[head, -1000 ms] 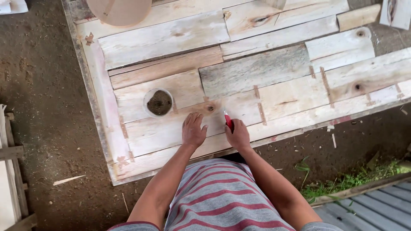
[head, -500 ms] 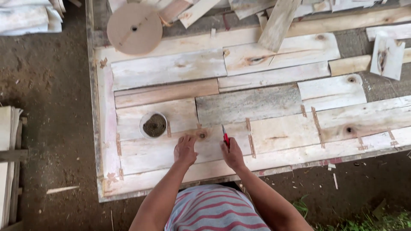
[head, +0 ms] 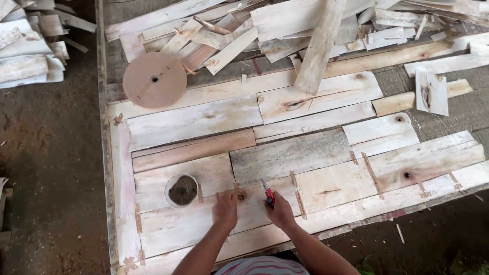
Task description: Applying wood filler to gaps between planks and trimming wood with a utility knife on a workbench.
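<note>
Since the earlier frame the view has tipped upward, so the heap of loose pale wood offcuts (head: 316,25) at the far side of the table now shows, while both hands have stayed at the same knot in the boards.

Far left, a stack of pale wood pieces (head: 28,56) lies on the dirt floor (head: 46,168). On the table's left part, a round flat brown disc with a centre hole (head: 155,80) rests near the offcuts. Nearer the person, a small round white cup of dark grainy filler (head: 182,190) stands on the sheet of pale veneer strips joined with brown tape (head: 204,122).

Just right of the cup, the left hand (head: 225,208) lies flat on the veneer, fingers together, holding nothing, its fingertips touching the wood beside a dark knot hole (head: 241,196). Beside it, the right hand (head: 280,211) is closed around a small red-handled cutting tool (head: 267,193), whose tip points away from the person, just right of the knot. Further right, another dark knot (head: 406,175) shows in the taped strips.
</note>
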